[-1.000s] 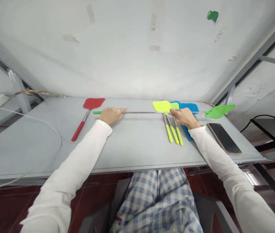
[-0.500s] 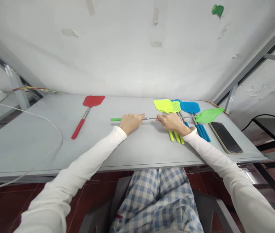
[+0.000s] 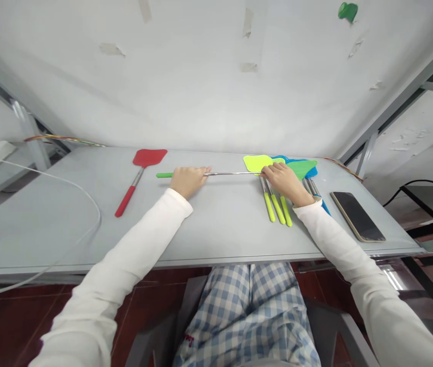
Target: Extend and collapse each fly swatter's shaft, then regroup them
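Note:
Both my hands hold one green fly swatter [image 3: 233,174] sideways above the table, its metal rod stretched between them. My left hand [image 3: 188,181] is closed around the green handle, whose end sticks out to the left. My right hand [image 3: 282,180] grips the rod close to the green mesh head, which points right. Beneath and beside my right hand lie several yellow fly swatters [image 3: 277,206] with their handles towards me. Blue fly swatters [image 3: 311,171] lie to their right, partly hidden by my right hand and the green head.
A red fly swatter [image 3: 127,195] lies on the left of the grey table [image 3: 216,229]. At the right is a phone [image 3: 358,216]. A white cable [image 3: 86,196] crosses the table's left side. Behind rises a white wall [image 3: 201,102] with tape scraps.
My hands have moved apart, the left one leftward and the right one slightly rightward. More of the metal rod shows between them, and the swatter is slightly farther from me.

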`<state>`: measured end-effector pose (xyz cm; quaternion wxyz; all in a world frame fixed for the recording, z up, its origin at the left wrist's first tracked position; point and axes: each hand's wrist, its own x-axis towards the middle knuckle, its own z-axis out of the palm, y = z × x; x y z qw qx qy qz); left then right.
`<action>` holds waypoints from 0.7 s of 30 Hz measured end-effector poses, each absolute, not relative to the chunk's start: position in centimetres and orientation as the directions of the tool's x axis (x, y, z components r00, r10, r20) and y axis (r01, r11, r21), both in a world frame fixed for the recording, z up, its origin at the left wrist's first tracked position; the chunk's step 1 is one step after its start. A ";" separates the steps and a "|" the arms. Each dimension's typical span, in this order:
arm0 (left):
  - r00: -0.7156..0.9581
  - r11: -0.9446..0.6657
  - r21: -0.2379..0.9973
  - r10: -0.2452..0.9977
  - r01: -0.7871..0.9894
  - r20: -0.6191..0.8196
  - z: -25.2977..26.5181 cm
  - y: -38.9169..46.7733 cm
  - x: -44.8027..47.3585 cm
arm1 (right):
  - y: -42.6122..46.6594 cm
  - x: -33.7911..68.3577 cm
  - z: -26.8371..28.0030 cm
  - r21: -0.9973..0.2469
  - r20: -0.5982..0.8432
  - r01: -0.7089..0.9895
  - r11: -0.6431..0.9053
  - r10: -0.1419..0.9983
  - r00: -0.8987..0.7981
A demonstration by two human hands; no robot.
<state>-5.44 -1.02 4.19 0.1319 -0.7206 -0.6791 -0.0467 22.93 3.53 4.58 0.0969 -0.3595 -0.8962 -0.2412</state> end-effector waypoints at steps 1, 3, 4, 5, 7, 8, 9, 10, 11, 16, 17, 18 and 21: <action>0.067 -0.036 -0.129 0.966 0.991 0.249 4.2 -0.8 -6.2 | 3.8 23.3 4.6 0.358 0.336 0.682 0.638 0.594 -0.731; 0.078 -0.047 -0.127 0.965 0.991 0.250 4.0 -0.6 -6.9 | 4.2 23.6 4.6 0.339 0.315 0.669 0.661 0.591 -0.743; 0.087 -0.056 -0.126 0.965 0.990 0.249 3.9 -0.6 -6.9 | 4.2 23.6 4.6 0.329 0.315 0.675 0.661 0.597 -0.738; 0.096 -0.067 -0.125 0.965 0.990 0.245 3.8 -0.7 -6.6 | 4.1 23.4 4.6 0.318 0.322 0.685 0.655 0.605 -0.728; 0.128 -0.102 -0.124 0.966 0.987 0.225 3.6 -1.0 -5.5 | 3.6 22.7 4.6 0.296 0.328 0.691 0.659 0.609 -0.722; 0.151 -0.127 -0.122 0.966 0.984 0.210 3.5 -1.3 -4.7 | 3.1 22.2 4.6 0.286 0.325 0.685 0.671 0.604 -0.728; 0.175 -0.154 -0.118 0.966 0.981 0.193 3.4 -1.6 -3.8 | 2.6 21.6 4.5 0.278 0.313 0.668 0.690 0.592 -0.742; 0.201 -0.183 -0.111 0.964 0.977 0.176 3.3 -1.9 -2.9 | 2.1 21.0 4.4 0.273 0.296 0.645 0.714 0.575 -0.763; 0.216 -0.201 -0.104 0.962 0.974 0.164 3.2 -2.2 -2.1 | 1.6 20.4 4.3 0.272 0.282 0.628 0.729 0.564 -0.776; 0.203 -0.190 -0.091 0.965 0.978 0.167 2.7 -3.1 -0.4 | 0.4 18.8 3.4 0.274 0.266 0.620 0.735 0.562 -0.783; 0.198 -0.184 -0.095 0.965 0.978 0.169 2.8 -3.1 -0.4 | 0.4 18.7 3.3 0.279 0.272 0.619 0.734 0.558 -0.784; 0.196 -0.182 -0.098 0.966 0.978 0.171 2.8 -3.1 -0.5 | 0.5 18.6 3.2 0.284 0.278 0.617 0.734 0.553 -0.786; 0.191 -0.175 -0.099 0.962 0.980 0.195 3.1 -2.6 -1.0 | 0.4 18.6 3.4 0.284 0.312 0.620 0.732 0.541 -0.781</action>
